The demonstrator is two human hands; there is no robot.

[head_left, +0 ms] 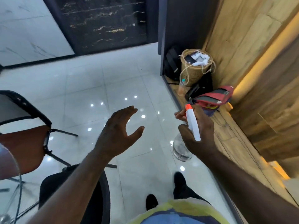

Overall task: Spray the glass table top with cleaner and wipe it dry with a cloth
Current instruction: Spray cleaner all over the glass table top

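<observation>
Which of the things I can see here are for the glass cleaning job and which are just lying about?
For the job:
- spray bottle, held in the right hand
- left hand, open and empty
No cloth is in view.

Lying about:
- woven basket
- red bag
- small bottle on the wooden ledge
- chair

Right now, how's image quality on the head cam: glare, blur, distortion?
Head view: ceiling lights glare as white spots on the glossy white tiled floor; strong wide-angle bending at the wood-panelled wall; slight softness on the right hand holding the white orange-tipped spray bottle; empty left hand fairly sharp.
</observation>
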